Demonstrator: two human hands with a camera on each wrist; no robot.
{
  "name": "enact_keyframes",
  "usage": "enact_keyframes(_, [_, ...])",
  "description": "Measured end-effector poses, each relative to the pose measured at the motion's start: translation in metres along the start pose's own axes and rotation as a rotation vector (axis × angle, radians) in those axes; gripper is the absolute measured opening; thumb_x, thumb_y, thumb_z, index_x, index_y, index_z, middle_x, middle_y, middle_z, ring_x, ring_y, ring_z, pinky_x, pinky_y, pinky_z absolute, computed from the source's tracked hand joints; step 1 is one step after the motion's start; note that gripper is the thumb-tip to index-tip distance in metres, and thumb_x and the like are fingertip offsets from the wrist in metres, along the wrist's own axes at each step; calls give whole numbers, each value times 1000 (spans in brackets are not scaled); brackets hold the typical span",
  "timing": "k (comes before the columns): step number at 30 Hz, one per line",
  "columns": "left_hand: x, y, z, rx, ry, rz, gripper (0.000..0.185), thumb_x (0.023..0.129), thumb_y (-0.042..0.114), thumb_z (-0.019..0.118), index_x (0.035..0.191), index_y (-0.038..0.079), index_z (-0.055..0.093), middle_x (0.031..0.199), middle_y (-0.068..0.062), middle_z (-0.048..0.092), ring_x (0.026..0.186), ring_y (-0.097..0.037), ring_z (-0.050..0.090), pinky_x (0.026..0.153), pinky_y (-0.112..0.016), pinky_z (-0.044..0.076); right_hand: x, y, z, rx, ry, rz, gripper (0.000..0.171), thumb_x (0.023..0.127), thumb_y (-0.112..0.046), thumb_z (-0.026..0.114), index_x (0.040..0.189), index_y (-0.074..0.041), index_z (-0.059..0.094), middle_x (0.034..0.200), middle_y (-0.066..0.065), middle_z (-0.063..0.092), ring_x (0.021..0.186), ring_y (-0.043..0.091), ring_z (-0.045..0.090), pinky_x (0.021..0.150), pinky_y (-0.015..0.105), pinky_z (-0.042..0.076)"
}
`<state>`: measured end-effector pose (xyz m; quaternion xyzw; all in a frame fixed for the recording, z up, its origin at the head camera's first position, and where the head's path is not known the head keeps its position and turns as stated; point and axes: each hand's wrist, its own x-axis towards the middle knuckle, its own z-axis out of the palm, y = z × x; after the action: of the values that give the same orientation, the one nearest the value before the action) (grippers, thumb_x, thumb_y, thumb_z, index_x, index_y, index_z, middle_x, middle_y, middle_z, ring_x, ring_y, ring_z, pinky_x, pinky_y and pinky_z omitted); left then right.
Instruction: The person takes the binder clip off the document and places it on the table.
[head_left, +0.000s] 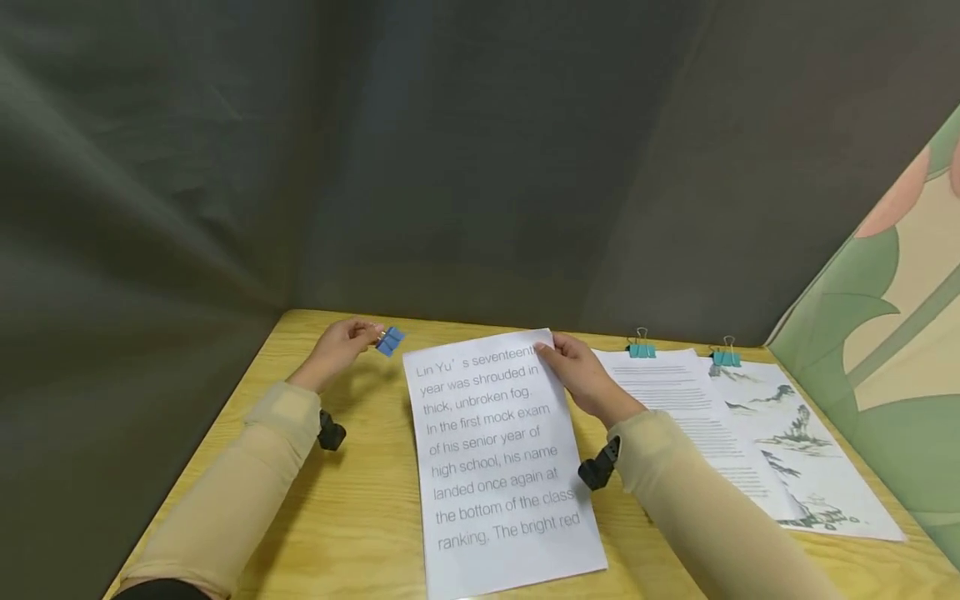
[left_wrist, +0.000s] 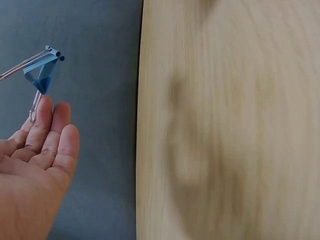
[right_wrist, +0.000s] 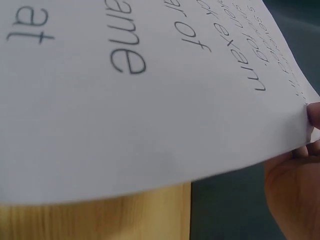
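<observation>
A white sheet with large printed text (head_left: 498,454) lies in the middle of the wooden table (head_left: 360,508). My right hand (head_left: 581,375) pinches its top right corner, and in the right wrist view the sheet (right_wrist: 125,100) is lifted off the table with fingertips (right_wrist: 314,114) at its edge. My left hand (head_left: 341,348) holds a blue binder clip (head_left: 390,340) by its wire handles, just left of the sheet's top left corner. In the left wrist view the clip (left_wrist: 42,72) hangs beyond my fingers (left_wrist: 50,135).
To the right lie two more paper stacks, a text one (head_left: 697,425) and an ink landscape one (head_left: 795,442), each with a teal binder clip (head_left: 641,346) (head_left: 726,354) at the top. Grey cloth backs the table; a green floral panel (head_left: 885,317) stands at right.
</observation>
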<state>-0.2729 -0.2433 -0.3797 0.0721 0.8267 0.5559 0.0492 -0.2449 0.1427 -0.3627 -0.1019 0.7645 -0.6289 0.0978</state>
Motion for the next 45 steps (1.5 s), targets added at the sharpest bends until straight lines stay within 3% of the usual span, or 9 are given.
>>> enact_keyframes(8, [-12,-6,-14,-24,58,8,58,111,34,50,146,-13,43,139,-31,52,129,-42,51,113,-53,37,12,-23,7,-53,-28,-25,36,112,-18,48,138,7,55,110,16,70,83,19,71,74,30,59])
enact_keyframes(17, [-17,-8,-12,-3,60,-18,58,112,35,47,144,-14,44,137,-30,52,130,-42,50,113,-51,38,26,-42,9,-89,-14,-70,35,111,-17,49,136,6,56,111,19,70,80,19,72,71,30,59])
enact_keyframes(29, [-29,-14,-27,3,100,-24,56,113,31,46,145,-15,42,140,-32,50,131,-44,49,112,-53,39,42,-32,23,89,24,4,38,112,-19,47,141,6,53,112,12,68,86,15,71,74,27,58])
enact_keyframes(45, [-46,-31,-45,26,145,-80,56,113,30,46,147,-14,41,141,-31,49,132,-42,50,112,-52,39,52,-16,54,178,85,93,40,113,-20,46,145,2,51,125,18,65,88,14,69,73,26,57])
